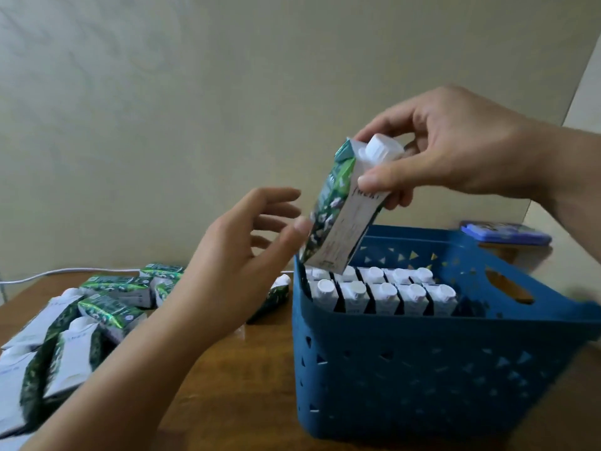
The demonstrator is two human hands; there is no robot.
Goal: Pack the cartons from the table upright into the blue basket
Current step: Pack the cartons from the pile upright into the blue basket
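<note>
- Carton (341,216) — tilted, base over blue basket's (422,362) 10 o'clock corner, presumably angled for slotting in.
- Right hand (455,157) clamped on its top; left hand (240,255) open, thumb touching.
- Loose cartons (97,307) at 9 o'clock.

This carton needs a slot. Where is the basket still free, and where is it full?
Free: the strip between the near row of cartons and the blue basket's near wall. The far half holds two tight rows. The right hand holds the carton.
</note>
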